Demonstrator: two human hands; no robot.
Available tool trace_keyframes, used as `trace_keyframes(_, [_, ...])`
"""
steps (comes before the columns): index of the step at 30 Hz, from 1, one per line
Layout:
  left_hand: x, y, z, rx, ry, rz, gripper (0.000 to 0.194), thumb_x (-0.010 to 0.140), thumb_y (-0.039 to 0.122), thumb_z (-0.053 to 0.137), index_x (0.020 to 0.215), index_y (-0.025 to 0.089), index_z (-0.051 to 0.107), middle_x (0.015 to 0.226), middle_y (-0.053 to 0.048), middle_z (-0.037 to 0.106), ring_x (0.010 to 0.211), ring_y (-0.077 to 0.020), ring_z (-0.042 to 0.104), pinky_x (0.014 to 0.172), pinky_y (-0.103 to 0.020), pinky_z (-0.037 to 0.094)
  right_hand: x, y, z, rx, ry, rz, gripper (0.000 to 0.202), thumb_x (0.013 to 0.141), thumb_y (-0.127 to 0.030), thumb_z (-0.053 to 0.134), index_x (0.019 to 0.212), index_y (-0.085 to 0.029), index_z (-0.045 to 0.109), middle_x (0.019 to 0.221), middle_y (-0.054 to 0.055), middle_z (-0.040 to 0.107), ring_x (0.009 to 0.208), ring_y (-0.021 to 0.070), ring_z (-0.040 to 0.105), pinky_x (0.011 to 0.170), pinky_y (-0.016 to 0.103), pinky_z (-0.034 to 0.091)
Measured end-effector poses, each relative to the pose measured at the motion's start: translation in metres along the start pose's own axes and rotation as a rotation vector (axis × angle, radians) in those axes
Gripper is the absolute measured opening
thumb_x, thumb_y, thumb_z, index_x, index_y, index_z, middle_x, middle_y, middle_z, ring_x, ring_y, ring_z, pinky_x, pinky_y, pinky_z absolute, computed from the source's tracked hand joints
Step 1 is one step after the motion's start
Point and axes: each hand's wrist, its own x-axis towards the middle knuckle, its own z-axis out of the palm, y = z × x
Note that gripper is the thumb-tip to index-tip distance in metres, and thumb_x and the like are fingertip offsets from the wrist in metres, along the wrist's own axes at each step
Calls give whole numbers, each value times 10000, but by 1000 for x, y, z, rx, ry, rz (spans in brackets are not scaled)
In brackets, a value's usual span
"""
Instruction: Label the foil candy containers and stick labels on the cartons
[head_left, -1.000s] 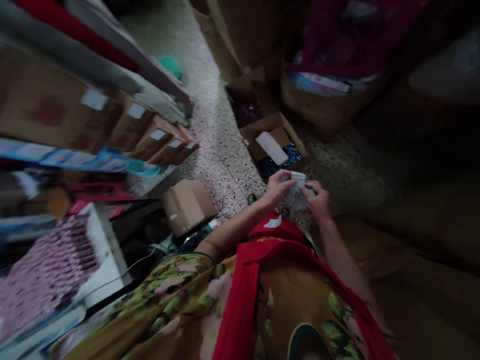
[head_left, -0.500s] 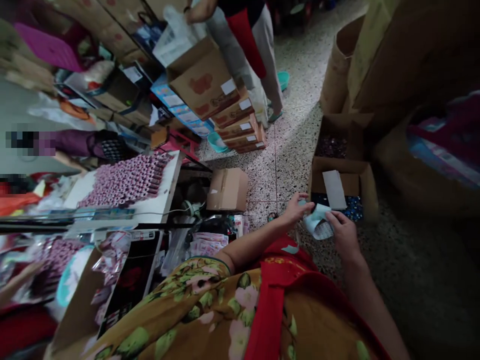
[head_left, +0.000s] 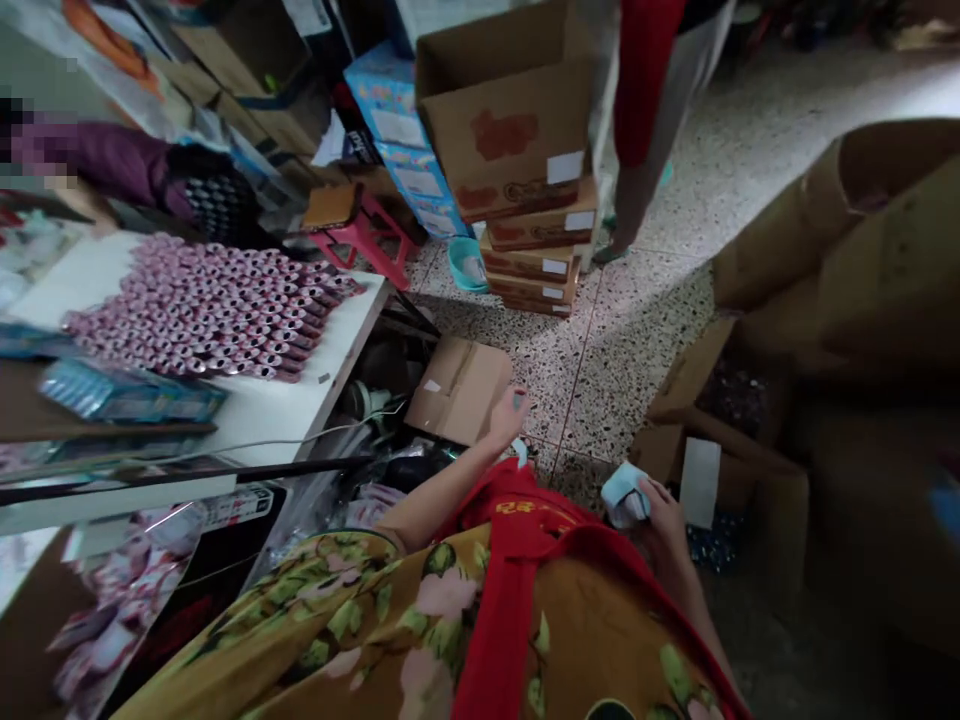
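My right hand [head_left: 664,510] is closed on a curled strip of pale blue labels [head_left: 626,492], beside the open carton at the right. My left hand [head_left: 510,415] is apart from it, at the edge of a closed cardboard box [head_left: 459,388]. Its fingers are bent together around a small pale blue-green piece [head_left: 518,400], perhaps a label. Another pale strip [head_left: 520,452] hangs just below that hand, by the red apron [head_left: 510,500]. A white card [head_left: 700,482] stands in the open carton [head_left: 780,515] above small dark blue items [head_left: 716,540].
Many pink tubes [head_left: 217,305] stand on a white table [head_left: 259,415] at the left, where a person in purple [head_left: 127,165] leans. Stacked cartons [head_left: 536,215], a pink stool [head_left: 367,235] and another person's legs [head_left: 660,130] are ahead. Large brown boxes [head_left: 892,260] fill the right.
My left hand has left the strip and moved left toward the closed box. My right hand still holds the strip, now lower. The view has turned toward the left table.
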Motion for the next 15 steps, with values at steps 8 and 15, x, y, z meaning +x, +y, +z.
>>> trace_keyframes(8, [171, 9, -125, -202, 190, -151, 219, 948, 292, 427, 986, 186, 614, 644, 45, 510, 470, -96, 439, 494, -208, 366, 58, -120, 191, -240, -256, -190, 439, 486, -503, 838, 758, -186, 704, 687, 17, 693, 595, 158, 587, 563, 281, 497])
trace_keyframes(15, [281, 5, -146, -278, 402, -286, 156, 866, 290, 538, 933, 173, 617, 679, 18, 572, 620, -121, 510, 558, -210, 371, 176, -232, 352, -496, -367, -358, 415, 506, -499, 816, 741, -173, 712, 686, 0, 659, 627, 140, 536, 597, 274, 454])
